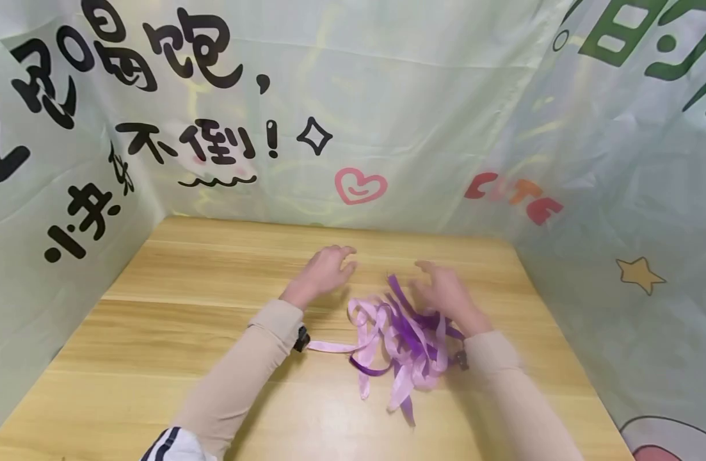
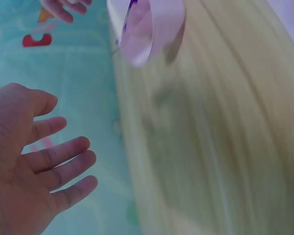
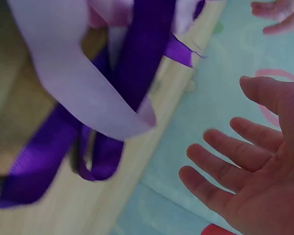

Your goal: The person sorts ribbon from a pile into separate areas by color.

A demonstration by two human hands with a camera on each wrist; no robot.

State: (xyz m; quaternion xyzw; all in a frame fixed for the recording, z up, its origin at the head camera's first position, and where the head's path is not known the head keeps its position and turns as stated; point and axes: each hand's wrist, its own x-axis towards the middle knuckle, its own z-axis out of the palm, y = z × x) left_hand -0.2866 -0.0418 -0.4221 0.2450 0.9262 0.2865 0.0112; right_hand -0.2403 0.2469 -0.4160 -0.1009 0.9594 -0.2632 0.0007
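A loose heap of light pink ribbon (image 1: 403, 384) and dark purple ribbon (image 1: 407, 330) lies tangled on the wooden table. My left hand (image 1: 324, 272) hovers to the left of the heap and beyond it, fingers spread and holding nothing. Over the heap's right side is my right hand (image 1: 441, 291), slightly blurred, its palm and spread fingers bare in the right wrist view. One pink strand stretches left towards the left wrist. Close to the right wrist camera, purple ribbon (image 3: 142, 54) crosses a pink one (image 3: 83, 88). Whether the right hand touches any ribbon in the head view, I cannot tell.
The wooden table (image 1: 185, 333) has printed cloth walls (image 1: 422, 128) along its back and both sides. A dark wrist camera (image 1: 301, 339) sits at the left cuff. Another wrist camera (image 1: 462, 358) is partly seen by the right cuff.
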